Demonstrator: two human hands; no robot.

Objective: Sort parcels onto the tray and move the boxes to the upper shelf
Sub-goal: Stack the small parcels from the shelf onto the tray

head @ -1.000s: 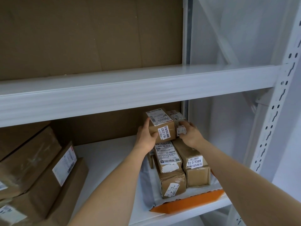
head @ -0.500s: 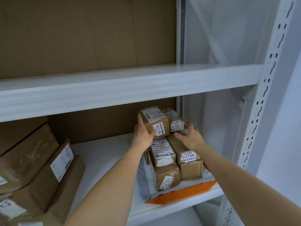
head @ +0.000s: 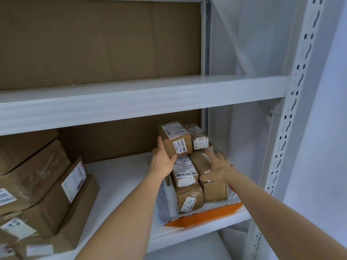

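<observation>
Several small brown parcels are stacked on an orange tray (head: 206, 216) lined with a grey-white bag, at the right end of the lower shelf. My left hand (head: 162, 160) presses flat against the left side and bottom corner of the top parcel marked 76-3-2307 (head: 175, 140). A smaller parcel (head: 199, 138) stands right beside it. My right hand (head: 218, 169), blurred and with fingers spread, hovers over the long parcel (head: 201, 162) in the right row. The upper shelf (head: 150, 91) above carries nothing in view.
Large cardboard boxes (head: 37, 184) are piled at the left of the lower shelf. Brown cardboard backs both shelf levels. A white perforated upright (head: 287, 128) stands at the right, close to the tray.
My right hand has come off the small top parcel and drawn back toward me, fingers spreading. My left hand stays against the 76-3-2307 parcel.
</observation>
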